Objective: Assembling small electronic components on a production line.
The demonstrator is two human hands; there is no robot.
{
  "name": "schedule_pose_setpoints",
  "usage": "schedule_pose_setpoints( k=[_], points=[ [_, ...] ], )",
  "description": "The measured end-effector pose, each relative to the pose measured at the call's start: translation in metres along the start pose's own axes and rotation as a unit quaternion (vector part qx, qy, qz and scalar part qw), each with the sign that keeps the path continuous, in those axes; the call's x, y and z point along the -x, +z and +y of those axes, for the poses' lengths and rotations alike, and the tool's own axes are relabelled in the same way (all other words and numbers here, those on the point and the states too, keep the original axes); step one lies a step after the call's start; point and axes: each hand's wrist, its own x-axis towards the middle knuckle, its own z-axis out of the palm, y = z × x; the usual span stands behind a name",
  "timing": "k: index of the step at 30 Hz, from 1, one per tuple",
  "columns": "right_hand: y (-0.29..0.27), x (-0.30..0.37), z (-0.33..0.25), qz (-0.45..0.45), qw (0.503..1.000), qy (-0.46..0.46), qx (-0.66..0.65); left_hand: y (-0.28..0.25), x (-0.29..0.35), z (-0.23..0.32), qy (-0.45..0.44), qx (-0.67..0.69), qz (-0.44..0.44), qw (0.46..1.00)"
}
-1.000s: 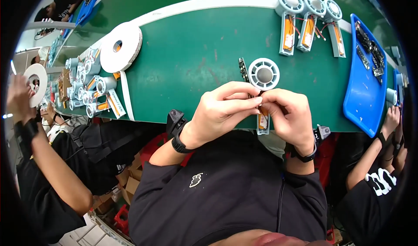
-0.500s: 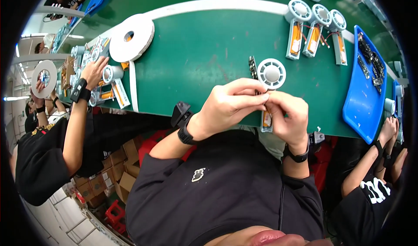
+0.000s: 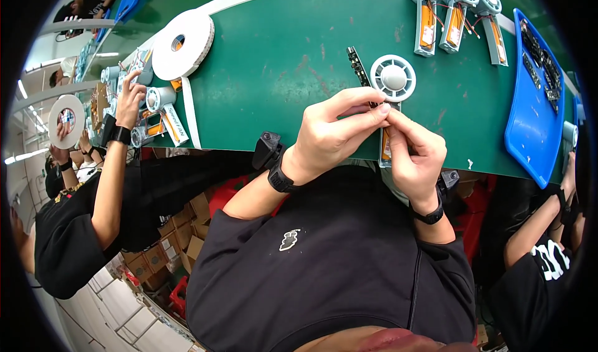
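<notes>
A handheld fan with a pale blue-grey round head lies in front of me. Its open handle points toward my body and shows an orange battery inside. My left hand is pinched closed at the fan's neck, gripping a narrow black circuit board that sticks out beyond the fingers, left of the fan head. Thumb and forefinger of my right hand are pressed together against the left fingertips, over the handle. Whatever sits between the right fingertips is too small and covered to make out.
Three similar fans with open handles and loose wires lie at the far right, near a blue tray of circuit boards. A white tape roll stands at the left. Beside it, a co-worker's hand is over more fans. Another co-worker sits at right.
The whole view has shifted slightly. More of the circuit board shows above my left fingers, leaning left. Both my hands keep their pinch at the fan's neck. The left co-worker's fingers have curled.
</notes>
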Motion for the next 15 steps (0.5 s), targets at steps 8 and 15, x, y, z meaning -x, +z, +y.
schedule_pose_setpoints(
  k=[8, 15],
  points=[
    [-0.011, -0.006, 0.002, -0.004, 0.999, -0.035, -0.016, -0.006, -0.010, 0.021, -0.025, -0.053, -0.031, 0.998],
    [-0.041, -0.013, -0.037, -0.122, 0.990, 0.022, 0.062, -0.027, -0.036, 0.037, -0.215, -0.026, -0.180, 0.959]
  ],
)
